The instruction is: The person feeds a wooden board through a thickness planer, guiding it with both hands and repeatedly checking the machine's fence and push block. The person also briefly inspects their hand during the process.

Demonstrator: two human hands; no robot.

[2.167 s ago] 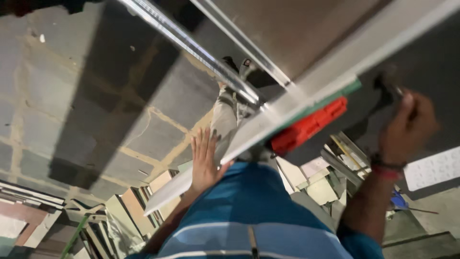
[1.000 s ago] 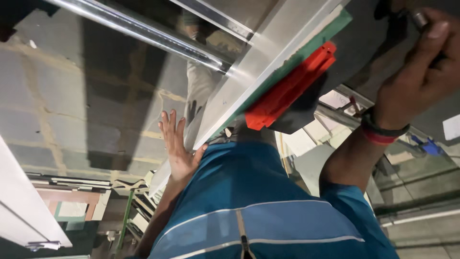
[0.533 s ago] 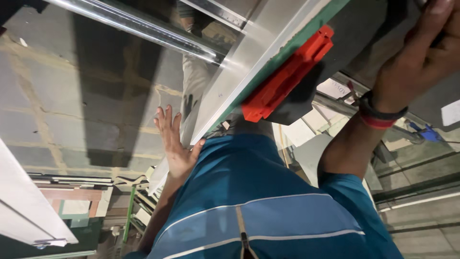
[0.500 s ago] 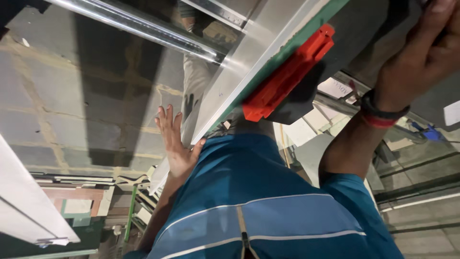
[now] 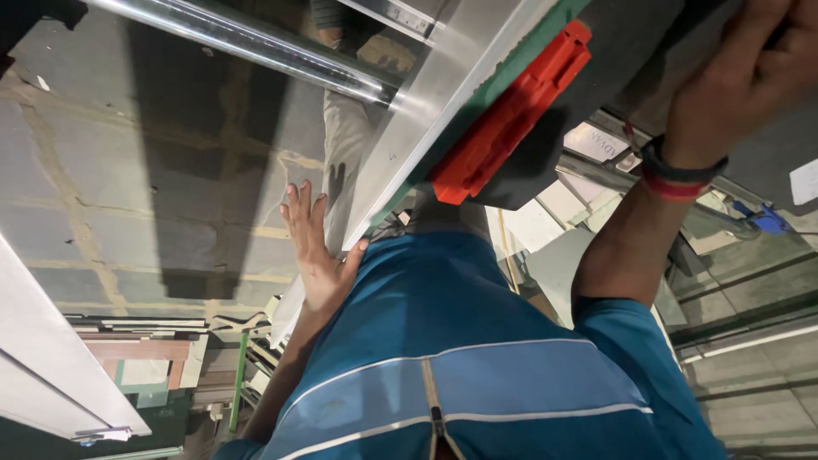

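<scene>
Head view — left hand [image 5: 315, 251] flat on aluminium profile [image 5: 426, 111], right hand [image 5: 750, 77] gripping dark machine [image 5: 630, 51].

Left hand [image 5: 313, 247] flat against aluminium profile [image 5: 426, 111]

- We saw a silvery grey metal profile [image 5: 443, 102].
- Beside it we saw a bright red plastic block [image 5: 511, 115], edged green.
- Below it we saw a blue shirt [image 5: 477, 358], white-striped.
</scene>
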